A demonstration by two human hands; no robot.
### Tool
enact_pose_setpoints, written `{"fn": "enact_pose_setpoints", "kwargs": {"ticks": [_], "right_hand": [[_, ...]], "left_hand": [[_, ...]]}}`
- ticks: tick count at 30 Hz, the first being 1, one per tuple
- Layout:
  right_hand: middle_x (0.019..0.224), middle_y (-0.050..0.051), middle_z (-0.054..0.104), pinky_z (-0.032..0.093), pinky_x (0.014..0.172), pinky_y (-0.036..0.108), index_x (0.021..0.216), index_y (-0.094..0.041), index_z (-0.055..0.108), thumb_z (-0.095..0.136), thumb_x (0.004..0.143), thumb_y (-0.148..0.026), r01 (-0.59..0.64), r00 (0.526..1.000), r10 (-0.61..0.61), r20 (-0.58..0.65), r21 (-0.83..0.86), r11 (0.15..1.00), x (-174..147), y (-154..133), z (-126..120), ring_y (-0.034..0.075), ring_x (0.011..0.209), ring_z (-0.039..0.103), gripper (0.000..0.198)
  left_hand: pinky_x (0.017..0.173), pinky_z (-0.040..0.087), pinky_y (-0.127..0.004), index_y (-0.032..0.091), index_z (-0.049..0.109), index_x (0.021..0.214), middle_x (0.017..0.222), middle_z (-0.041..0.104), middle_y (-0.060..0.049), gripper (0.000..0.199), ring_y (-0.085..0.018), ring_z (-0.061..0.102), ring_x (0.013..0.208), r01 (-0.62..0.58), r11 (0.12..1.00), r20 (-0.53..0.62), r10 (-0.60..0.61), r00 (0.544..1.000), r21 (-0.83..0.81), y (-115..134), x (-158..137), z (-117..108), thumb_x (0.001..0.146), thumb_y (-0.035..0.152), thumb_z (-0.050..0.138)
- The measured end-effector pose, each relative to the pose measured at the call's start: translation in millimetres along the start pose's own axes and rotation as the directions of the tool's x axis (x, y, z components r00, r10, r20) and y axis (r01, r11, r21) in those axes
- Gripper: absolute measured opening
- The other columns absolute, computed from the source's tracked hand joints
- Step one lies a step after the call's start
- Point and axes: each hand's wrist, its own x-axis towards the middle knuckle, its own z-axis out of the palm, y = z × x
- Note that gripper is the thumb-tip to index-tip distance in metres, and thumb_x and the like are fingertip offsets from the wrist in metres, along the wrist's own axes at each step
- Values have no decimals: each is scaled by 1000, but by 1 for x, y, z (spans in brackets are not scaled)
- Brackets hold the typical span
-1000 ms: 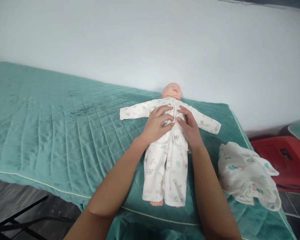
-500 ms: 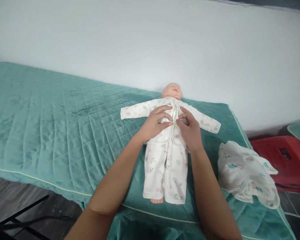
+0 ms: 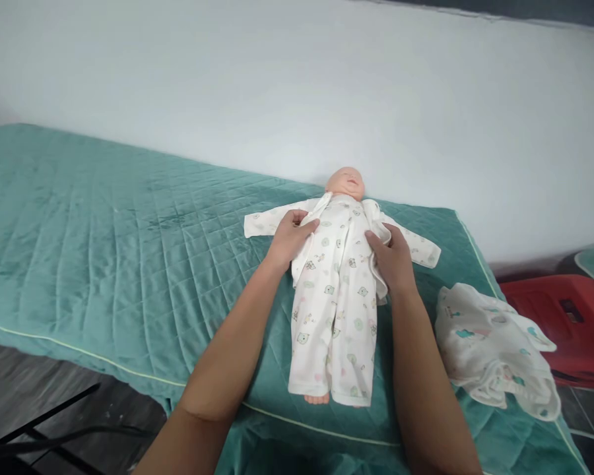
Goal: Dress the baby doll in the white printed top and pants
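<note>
Left hand (image 3: 291,236), centre of frame, left of the doll's chest: thumb and fingers pinched on one front edge of the white jacket (image 3: 302,261). Right hand (image 3: 395,254), right of centre: I read it gripping the opposite edge, fabric bunched at the thumb. Jacket spread open between them, over the printed trousers (image 3: 334,297). Forearms come up from the bottom of the frame, slanting inward, one each side of the legs. Doll (image 3: 345,183) lies face-up mid-frame, head close to the wall (image 3: 178,79), sleeves stretched out sideways.

Room: I have most on the left, where the green bed (image 3: 129,218) runs to the frame's edge. Piped front edge passes just below the feet. Right side tighter: crumpled cloth (image 3: 495,343) at lower right by the bed's end, a red plastic object (image 3: 549,310) beyond.
</note>
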Motion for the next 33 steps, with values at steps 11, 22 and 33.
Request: {"fn": "enact_pose_setpoints", "kwargs": {"ticks": [11,22,33], "right_hand": [[135,21,55,46,98,53,131,-16,59,57,83,-33,-4,970,-175,-168,-730,683,21,36,-54,38,121,54,52],[135,13,62,41,103,45,133,-22,61,29,100,-31,327,929,-334,157,-770,548,67,26,3,29,122,55,46],[124,15,66,46,91,47,126,-22,67,37,97,-35,108,994,-75,81,-855,508,94,21,-29,34,110,60,43]], "left_hand": [[101,44,-40,18,66,106,113,64,-10,27,-25,57,111,-149,690,-312,495,811,708,-21,31,-46,84,10,53],[102,42,-44,23,59,132,124,67,-10,40,-28,60,116,-378,280,231,442,867,882,-14,48,-8,100,32,38],[87,49,-36,31,66,116,119,71,-1,38,-25,65,108,-317,488,129,381,916,813,-20,67,-50,90,15,44]]}}
